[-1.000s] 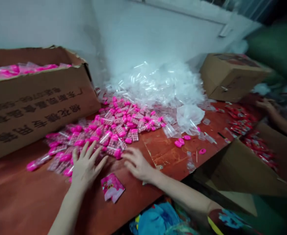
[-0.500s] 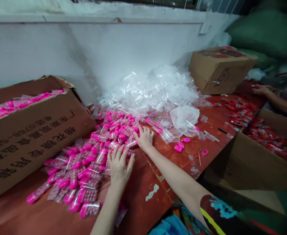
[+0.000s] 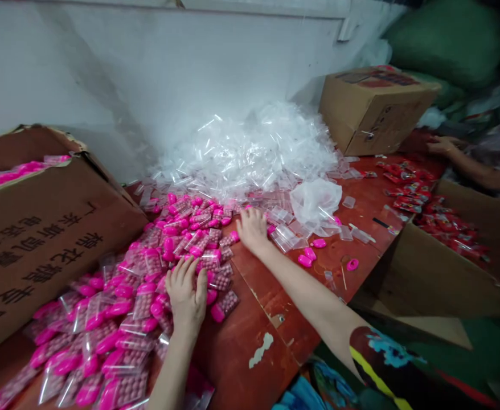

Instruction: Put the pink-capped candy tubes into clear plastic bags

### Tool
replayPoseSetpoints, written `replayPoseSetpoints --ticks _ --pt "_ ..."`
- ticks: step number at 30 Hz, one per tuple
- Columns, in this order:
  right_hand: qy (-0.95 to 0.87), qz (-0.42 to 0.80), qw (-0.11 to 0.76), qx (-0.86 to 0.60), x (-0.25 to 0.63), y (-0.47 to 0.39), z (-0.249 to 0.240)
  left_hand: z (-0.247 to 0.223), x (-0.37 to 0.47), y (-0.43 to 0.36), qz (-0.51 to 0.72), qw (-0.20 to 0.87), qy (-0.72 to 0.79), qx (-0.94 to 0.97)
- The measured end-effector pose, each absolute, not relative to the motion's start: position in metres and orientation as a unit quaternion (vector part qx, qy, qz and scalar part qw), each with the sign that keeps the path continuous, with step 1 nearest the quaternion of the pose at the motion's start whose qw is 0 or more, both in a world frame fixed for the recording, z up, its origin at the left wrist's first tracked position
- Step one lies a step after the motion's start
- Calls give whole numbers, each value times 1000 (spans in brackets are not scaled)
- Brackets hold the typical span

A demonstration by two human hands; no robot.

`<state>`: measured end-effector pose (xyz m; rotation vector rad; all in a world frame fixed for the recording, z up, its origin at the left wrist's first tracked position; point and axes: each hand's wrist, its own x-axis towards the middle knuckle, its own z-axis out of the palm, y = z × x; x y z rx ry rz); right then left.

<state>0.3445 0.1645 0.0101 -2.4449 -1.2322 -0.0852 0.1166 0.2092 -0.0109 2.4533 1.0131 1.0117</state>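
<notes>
Small clear packs of pink beads with bright pink caps (image 3: 145,296) lie in a wide heap on the red tabletop (image 3: 233,364). My left hand (image 3: 185,299) rests at the heap's near right edge, fingers spread and touching the packs. Farther back, my right hand (image 3: 252,230) reaches to the table at the heap's right end, its fingers slightly bent and apart. A pink piece shows just beside its fingertips. Neither hand has a visible hold on anything, though the undersides of both are hidden.
A cardboard box (image 3: 53,228) with more packs stands left. Clear plastic sleeves (image 3: 250,151) are piled against the wall, near a white plastic bag (image 3: 316,205). Another carton (image 3: 373,111) stands behind. At right, a co-worker's hand (image 3: 444,147) is near red packets (image 3: 408,185) and an open box (image 3: 404,273).
My left hand has moved left along the heap, and the packs now spread farther left and toward me. My right hand has shifted slightly away toward the wall. The view has tilted down.
</notes>
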Motion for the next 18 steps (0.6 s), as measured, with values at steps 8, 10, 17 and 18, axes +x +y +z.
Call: replayPoseSetpoints --ticks 8,10,17,18 --pt "-488 -6 150 -860 343 176 -9 6 115 194 345 170 294 875" --pt "-524 -6 161 -836 332 166 -8 13 106 180 340 174 268 884" --pt "-419 1 162 -894 361 135 -13 2 45 116 323 103 235 911" --pt "-432 11 164 -887 357 137 -15 -3 38 111 318 86 225 917"
